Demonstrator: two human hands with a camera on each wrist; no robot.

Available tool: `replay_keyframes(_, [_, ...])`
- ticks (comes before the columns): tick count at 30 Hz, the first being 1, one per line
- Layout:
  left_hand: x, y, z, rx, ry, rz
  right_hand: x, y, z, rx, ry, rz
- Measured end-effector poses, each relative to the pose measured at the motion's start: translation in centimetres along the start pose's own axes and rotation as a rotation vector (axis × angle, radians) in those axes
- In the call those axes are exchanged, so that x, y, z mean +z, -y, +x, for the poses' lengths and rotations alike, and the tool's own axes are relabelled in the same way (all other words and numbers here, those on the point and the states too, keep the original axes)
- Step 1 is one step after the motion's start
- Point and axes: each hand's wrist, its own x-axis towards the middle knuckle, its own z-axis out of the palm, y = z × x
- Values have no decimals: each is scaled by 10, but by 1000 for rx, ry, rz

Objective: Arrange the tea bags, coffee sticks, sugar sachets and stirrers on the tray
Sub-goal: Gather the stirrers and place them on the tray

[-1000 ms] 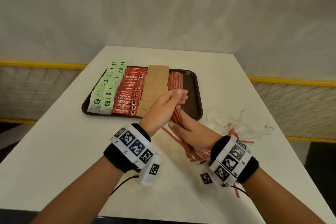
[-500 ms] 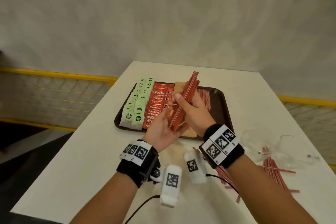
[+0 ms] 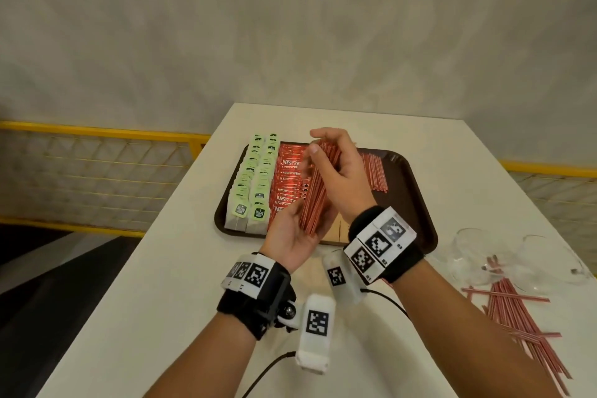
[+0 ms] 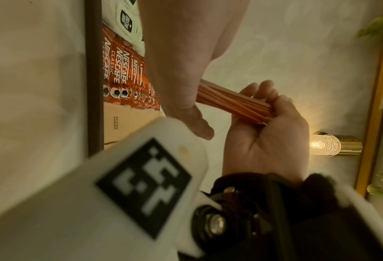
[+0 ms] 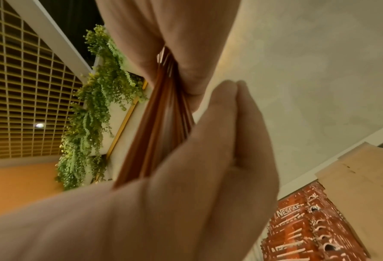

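A bundle of red stirrers (image 3: pixel 318 194) stands nearly upright over the near side of the brown tray (image 3: pixel 416 203). My right hand (image 3: pixel 345 174) grips the bundle near its top end (image 4: pixel 237 104). My left hand (image 3: pixel 290 233) lies palm up under it, fingers straight along the stirrers (image 5: pixel 161 123), with the lower ends against the palm. On the tray lie rows of green tea bags (image 3: pixel 255 184), red coffee sticks (image 3: pixel 287 178), brown sugar sachets (image 4: pixel 128 123) largely hidden by my hands, and a row of stirrers (image 3: pixel 374 171).
Loose stirrers (image 3: pixel 517 310) are scattered on the white table (image 3: pixel 177 300) at the right, by two clear containers (image 3: pixel 478 258) lying on their sides. The table's left edge drops to a dark floor; a yellow railing runs behind.
The bundle went from lying low on the table to standing upright over the tray. My right hand has since slid up to its top, and my left palm turned under the lower ends.
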Motion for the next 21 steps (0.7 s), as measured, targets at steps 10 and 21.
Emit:
replay_keyframes(10, [-7, -12, 2, -81, -8, 75, 17, -9, 10, -185, -128, -105])
replay_keyframes(21, [-6, -18, 9, -17, 13, 128, 27, -23, -13, -1, -58, -77])
